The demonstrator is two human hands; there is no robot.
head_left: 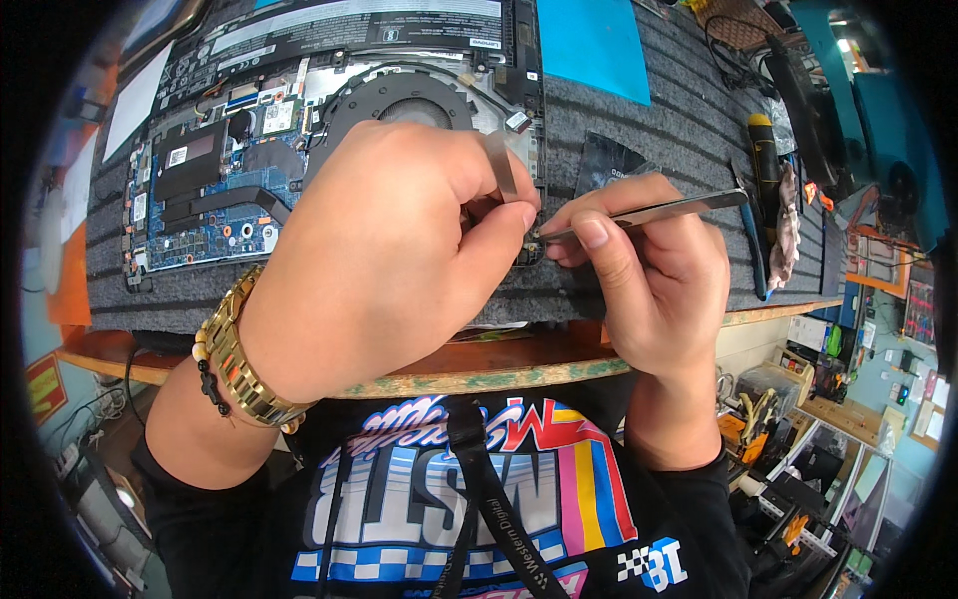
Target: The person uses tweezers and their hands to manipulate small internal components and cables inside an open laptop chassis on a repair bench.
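Note:
An opened laptop (215, 190) lies on the bench, its blue circuit board, black round fan (409, 100) and long black battery (349, 35) exposed. My left hand (379, 240) rests over the fan side of it, thumb and fingers pinched on a thin flat metal strip (503, 168) that sticks up. Beside it, at the laptop's near right corner, my right hand (659, 270) grips metal tweezers (674, 208), their tips pointing left toward that corner. What the tips touch is hidden between my fingers.
A ridged grey mat (689, 130) covers the bench, with a wooden front edge (499, 377). Blue sheet (604, 45) and a dark packet (607, 165) lie right of the laptop. A yellow-and-black screwdriver (764, 165) and pliers-like tool (750, 235) lie farther right.

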